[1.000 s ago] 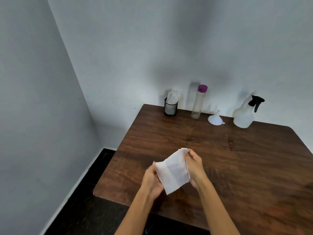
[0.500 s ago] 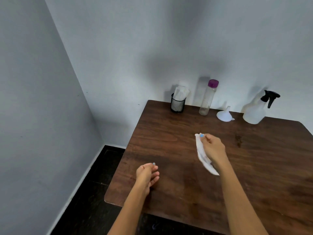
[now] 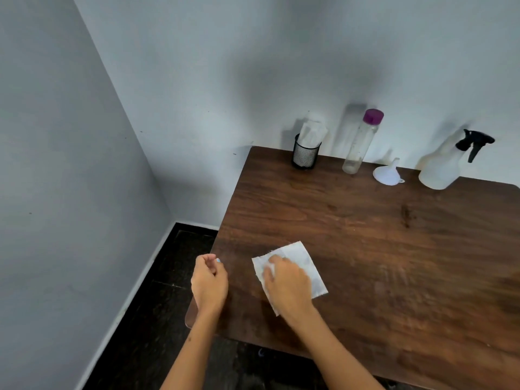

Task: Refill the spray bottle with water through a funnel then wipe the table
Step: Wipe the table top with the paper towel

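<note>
Right hand (image 3: 287, 285) lies palm down on a white paper towel (image 3: 301, 257) spread flat near the front left corner of the dark wooden counter (image 3: 394, 249); its fingers look fairly flat on the sheet rather than curled round it, though motion blur hides their exact spread. Parts of the towel show beyond the hand on the far side and on the right, and one corner shows near the wrist. Left hand (image 3: 209, 282) hangs over the counter's left edge, just beside the towel but apart from it, with fingers loosely curled and holding nothing. Along the back edge of the counter, against the pale wall, stand four items in a row: a black mesh cup (image 3: 305, 154) with white folded sheets in it, a tall clear bottle with a purple cap (image 3: 361, 143), a white funnel (image 3: 387, 173) resting mouth down with its spout up, and at far right the translucent spray bottle (image 3: 444, 167) with its black trigger head fitted on. The funnel lies between the two bottles, touching neither, and all four stand well apart from both hands.
</note>
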